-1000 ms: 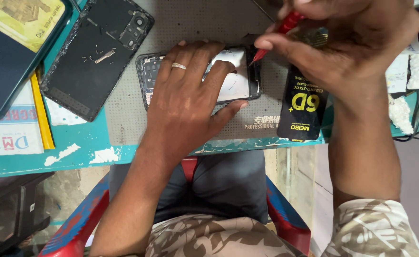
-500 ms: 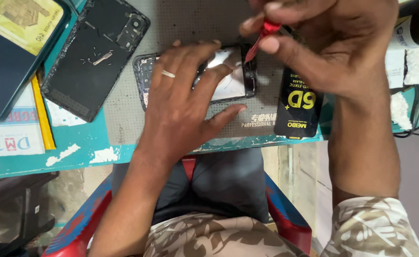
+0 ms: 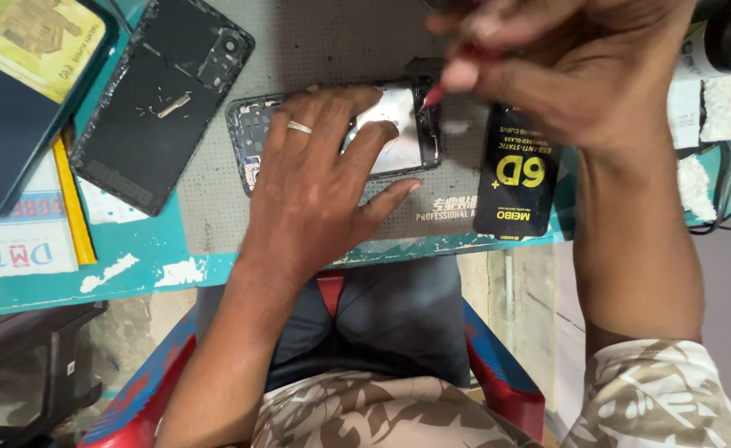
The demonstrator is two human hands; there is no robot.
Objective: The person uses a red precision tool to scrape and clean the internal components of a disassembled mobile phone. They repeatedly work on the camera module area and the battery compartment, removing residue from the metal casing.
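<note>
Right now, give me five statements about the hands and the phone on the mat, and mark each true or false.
1. The left hand lies flat on the opened phone. True.
2. The right hand holds a blue tool. False: the tool has a red tip.
3. The tool tip is at the phone's right end. True.
4. A ring sits on a left-hand finger. True.
5. The black back cover lies right of the phone. False: it lies to the left, partly on the grey mat; a black packet lies to the right.
</note>
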